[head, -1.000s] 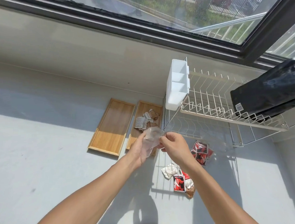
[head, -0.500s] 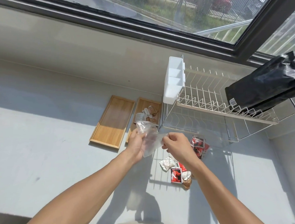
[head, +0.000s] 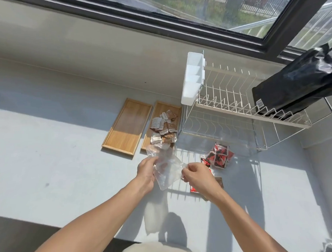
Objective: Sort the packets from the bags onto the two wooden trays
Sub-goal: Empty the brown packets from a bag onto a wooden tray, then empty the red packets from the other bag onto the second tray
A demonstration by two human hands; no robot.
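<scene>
One camera on my head looks forward and steeply down at the table [head: 49,169], close over my forearms, the window [head: 222,7] above.

Pale grey table [head: 49,169]. Two light-wood trays [head: 126,126], visible grain. Brown-and-silver packets [head: 164,127] on right tray [head: 177,111]. Clear bag [head: 166,168]. Red, black, white packets [head: 218,156]. White wire rack [head: 236,111], white caddy [head: 192,79]. Glossy black bag [head: 296,85].
</scene>
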